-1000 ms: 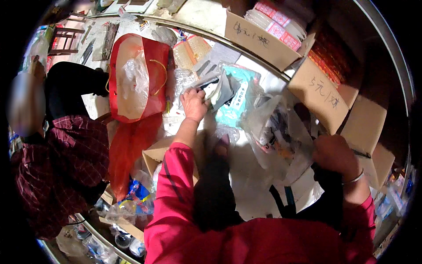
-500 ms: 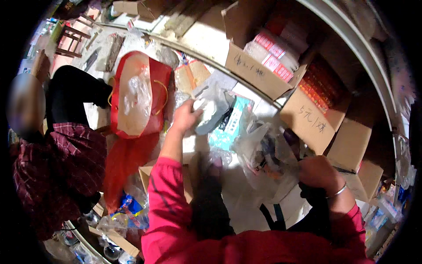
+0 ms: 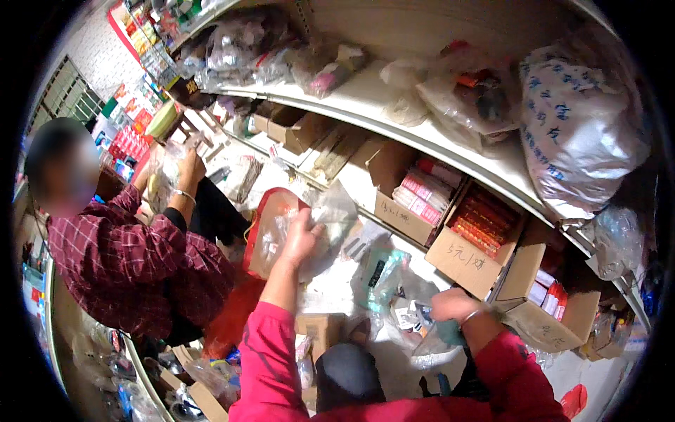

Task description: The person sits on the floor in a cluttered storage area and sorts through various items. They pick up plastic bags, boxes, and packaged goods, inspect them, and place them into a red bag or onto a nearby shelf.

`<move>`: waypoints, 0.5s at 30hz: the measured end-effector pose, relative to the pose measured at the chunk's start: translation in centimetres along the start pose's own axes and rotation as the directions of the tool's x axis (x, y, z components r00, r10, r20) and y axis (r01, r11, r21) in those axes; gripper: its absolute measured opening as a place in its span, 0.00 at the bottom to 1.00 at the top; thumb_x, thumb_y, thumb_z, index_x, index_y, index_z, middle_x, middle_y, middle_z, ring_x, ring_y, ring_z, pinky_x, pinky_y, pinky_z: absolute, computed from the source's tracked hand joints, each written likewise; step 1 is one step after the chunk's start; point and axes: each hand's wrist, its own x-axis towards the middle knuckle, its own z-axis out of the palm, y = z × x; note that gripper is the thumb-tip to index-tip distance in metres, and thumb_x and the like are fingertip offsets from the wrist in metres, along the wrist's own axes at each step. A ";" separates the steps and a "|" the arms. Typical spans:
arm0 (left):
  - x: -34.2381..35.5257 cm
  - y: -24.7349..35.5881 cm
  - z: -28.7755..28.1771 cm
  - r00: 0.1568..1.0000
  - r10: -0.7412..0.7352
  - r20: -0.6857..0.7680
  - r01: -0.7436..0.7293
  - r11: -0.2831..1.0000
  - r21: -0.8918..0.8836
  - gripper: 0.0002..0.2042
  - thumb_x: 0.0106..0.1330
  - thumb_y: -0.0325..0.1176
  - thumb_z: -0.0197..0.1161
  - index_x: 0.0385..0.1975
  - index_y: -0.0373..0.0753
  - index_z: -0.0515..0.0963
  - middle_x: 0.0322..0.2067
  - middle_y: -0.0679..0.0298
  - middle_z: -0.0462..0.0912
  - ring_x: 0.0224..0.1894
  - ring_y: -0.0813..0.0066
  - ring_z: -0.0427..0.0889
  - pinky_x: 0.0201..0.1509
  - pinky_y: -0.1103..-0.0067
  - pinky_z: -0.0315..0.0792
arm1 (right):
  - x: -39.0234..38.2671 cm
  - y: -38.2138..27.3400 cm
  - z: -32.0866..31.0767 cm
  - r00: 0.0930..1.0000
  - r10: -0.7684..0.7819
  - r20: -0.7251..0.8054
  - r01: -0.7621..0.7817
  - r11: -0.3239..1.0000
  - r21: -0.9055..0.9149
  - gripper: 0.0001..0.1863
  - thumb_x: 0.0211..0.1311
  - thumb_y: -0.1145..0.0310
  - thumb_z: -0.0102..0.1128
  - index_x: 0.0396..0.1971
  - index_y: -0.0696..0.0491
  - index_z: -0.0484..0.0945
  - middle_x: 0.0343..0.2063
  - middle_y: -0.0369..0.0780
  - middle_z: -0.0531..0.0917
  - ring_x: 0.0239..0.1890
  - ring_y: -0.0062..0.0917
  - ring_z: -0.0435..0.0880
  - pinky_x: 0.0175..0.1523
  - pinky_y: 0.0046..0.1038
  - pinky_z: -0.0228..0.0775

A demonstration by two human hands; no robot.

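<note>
blocked: cardboard boxes point(image 3: 470, 261), plastic bags point(image 3: 380, 276) | free: none visible

A crumpled clear plastic bag point(image 3: 330, 214), translucent and wrinkled, is held raised in the left hand point(image 3: 301, 239) above the open mouth of a red fabric bag point(image 3: 264, 228). A second clear plastic packet with dark printed contents point(image 3: 422, 323) lies on the white surface, its near edge pinched by the right hand point(image 3: 453, 306).

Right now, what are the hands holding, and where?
The left hand grips a clear plastic bag by its lower edge. The right hand rests on another clear bag; its grip is unclear.
</note>
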 end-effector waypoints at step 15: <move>24.1 29.6 -1.4 0.951 0.304 -0.063 -0.210 0.481 -0.851 0.12 0.53 0.22 0.52 0.39 0.32 0.69 0.33 0.59 0.75 0.31 0.72 0.75 0.36 0.77 0.70 | 0.6 0.5 0.7 0.987 -0.156 -0.032 0.156 0.988 -0.005 0.15 0.42 0.67 0.49 0.32 0.53 0.79 0.36 0.44 0.79 0.39 0.35 0.78 0.41 0.34 0.69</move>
